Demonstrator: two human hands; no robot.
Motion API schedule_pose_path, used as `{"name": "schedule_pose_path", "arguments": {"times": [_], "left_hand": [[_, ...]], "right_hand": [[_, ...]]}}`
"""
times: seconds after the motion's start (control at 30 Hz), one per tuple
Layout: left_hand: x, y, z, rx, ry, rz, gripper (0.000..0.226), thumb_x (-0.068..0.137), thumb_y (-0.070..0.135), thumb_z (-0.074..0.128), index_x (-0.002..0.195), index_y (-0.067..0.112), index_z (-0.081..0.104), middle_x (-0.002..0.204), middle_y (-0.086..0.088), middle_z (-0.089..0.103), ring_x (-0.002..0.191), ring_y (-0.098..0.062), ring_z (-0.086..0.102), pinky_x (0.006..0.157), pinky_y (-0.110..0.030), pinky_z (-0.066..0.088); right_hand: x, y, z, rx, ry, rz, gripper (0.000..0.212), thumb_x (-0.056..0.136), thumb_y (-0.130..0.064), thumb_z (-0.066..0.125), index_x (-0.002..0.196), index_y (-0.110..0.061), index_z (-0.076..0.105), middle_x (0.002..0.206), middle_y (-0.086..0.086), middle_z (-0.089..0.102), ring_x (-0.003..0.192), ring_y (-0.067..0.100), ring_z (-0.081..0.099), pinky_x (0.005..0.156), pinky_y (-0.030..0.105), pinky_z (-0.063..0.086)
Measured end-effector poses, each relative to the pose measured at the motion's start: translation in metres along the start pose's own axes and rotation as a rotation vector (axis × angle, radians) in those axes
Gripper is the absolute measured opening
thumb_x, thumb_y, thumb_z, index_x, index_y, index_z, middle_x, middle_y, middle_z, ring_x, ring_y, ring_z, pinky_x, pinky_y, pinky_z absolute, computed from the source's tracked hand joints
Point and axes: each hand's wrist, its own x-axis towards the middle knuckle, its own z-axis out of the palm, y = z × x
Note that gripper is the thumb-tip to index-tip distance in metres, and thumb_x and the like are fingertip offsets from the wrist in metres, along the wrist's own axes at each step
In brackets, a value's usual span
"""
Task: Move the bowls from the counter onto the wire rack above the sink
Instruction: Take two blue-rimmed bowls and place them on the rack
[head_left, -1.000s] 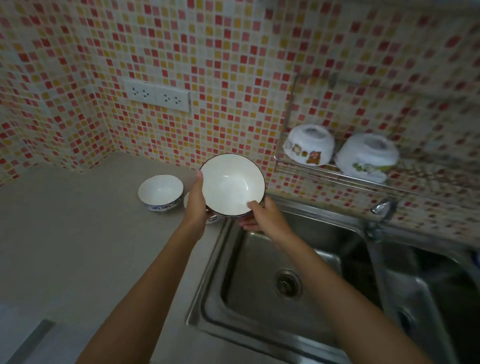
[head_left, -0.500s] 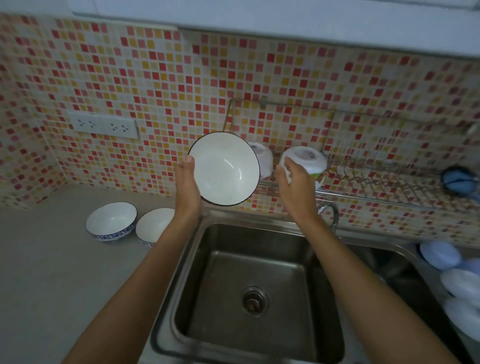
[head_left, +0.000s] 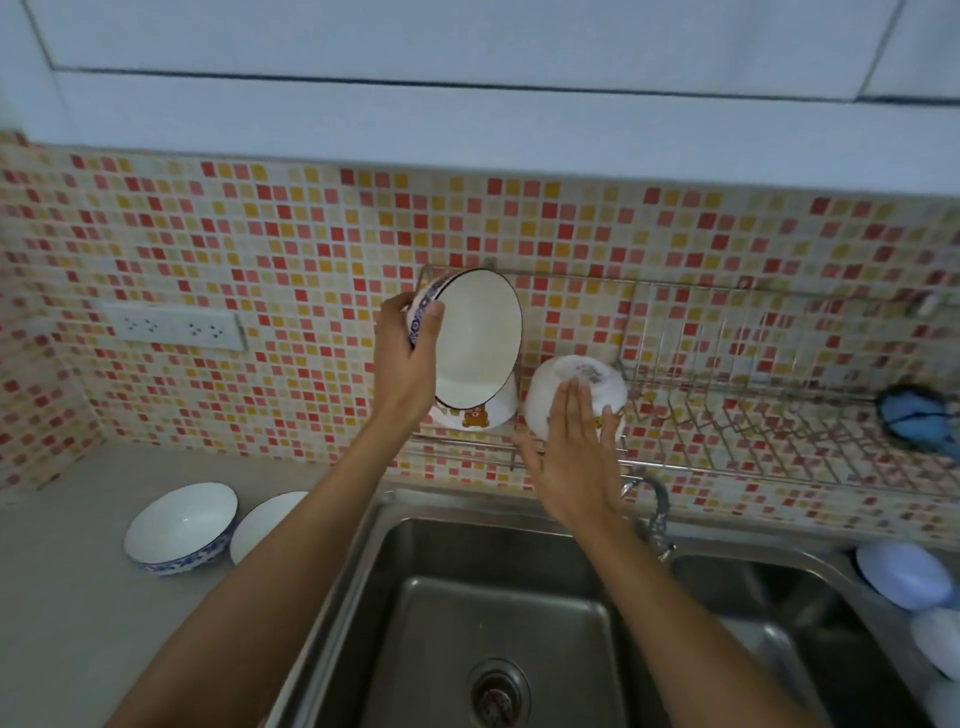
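Note:
My left hand (head_left: 405, 358) grips a white bowl with a dark rim and blue pattern (head_left: 475, 338), tilted on its side at the left end of the wire rack (head_left: 727, 415). Behind and below it an upturned white bowl with a bear picture (head_left: 475, 415) sits on the rack. My right hand (head_left: 576, 452) lies flat, fingers spread, against a second upturned white bowl (head_left: 576, 384) on the rack. Two more blue-patterned bowls stand upright on the counter, one at the left (head_left: 179, 527), one (head_left: 265, 522) partly hidden by my left forearm.
A steel double sink (head_left: 493, 623) lies below the rack, with a faucet (head_left: 652, 499) at its back. A blue object (head_left: 914, 415) hangs at the rack's right end. Pale rounded items (head_left: 901, 574) sit at the far right. A wall socket (head_left: 174, 327) is on the tiles.
My left hand has raised the bowl up and right to the rack's left end and tilted it more sideways. My right hand stays at the second rack bowl. The view has tilted upward.

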Motion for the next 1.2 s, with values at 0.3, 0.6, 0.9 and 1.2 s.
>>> {"name": "schedule_pose_path", "arguments": {"times": [0.3, 0.6, 0.9, 1.2], "left_hand": [[0.032, -0.029, 0.025, 0.633, -0.143, 0.506, 0.069, 0.086, 0.054, 0.053, 0.136, 0.008, 0.038, 0.13, -0.021, 0.042, 0.117, -0.032, 0.045, 0.093, -0.041, 0.046], [0.028, -0.067, 0.031, 0.96, -0.371, 0.623, 0.069, 0.082, 0.059, 0.055, 0.131, 0.011, 0.046, 0.128, -0.023, 0.051, 0.117, -0.04, 0.049, 0.099, -0.05, 0.044], [0.029, -0.077, 0.034, 0.904, -0.467, 0.595, 0.08, 0.069, 0.055, 0.074, 0.131, 0.013, 0.046, 0.128, -0.018, 0.049, 0.117, -0.035, 0.047, 0.099, -0.045, 0.041], [0.029, -0.086, 0.039, 0.972, -0.577, 0.607, 0.088, 0.058, 0.055, 0.082, 0.13, 0.018, 0.048, 0.131, -0.012, 0.048, 0.121, -0.031, 0.046, 0.103, -0.043, 0.038]], "right_hand": [[0.001, 0.0, 0.003, -0.023, 0.006, 0.0, 0.088, 0.092, -0.07, 0.005, 0.152, -0.006, -0.004, 0.161, 0.009, -0.005, 0.148, 0.02, -0.014, 0.118, 0.044, -0.013], [-0.001, -0.001, 0.003, -0.015, 0.075, -0.004, 0.088, 0.094, -0.068, 0.01, 0.152, -0.002, 0.013, 0.16, 0.014, 0.011, 0.149, 0.022, 0.003, 0.118, 0.045, -0.007], [0.0, -0.002, 0.006, -0.02, 0.087, 0.009, 0.088, 0.094, -0.068, 0.015, 0.151, -0.002, 0.017, 0.159, 0.014, 0.019, 0.148, 0.023, 0.01, 0.118, 0.045, -0.003], [-0.001, -0.002, 0.005, -0.025, 0.077, 0.005, 0.09, 0.093, -0.07, 0.007, 0.151, -0.002, 0.02, 0.158, 0.015, 0.021, 0.148, 0.023, 0.013, 0.121, 0.048, 0.003]]}}
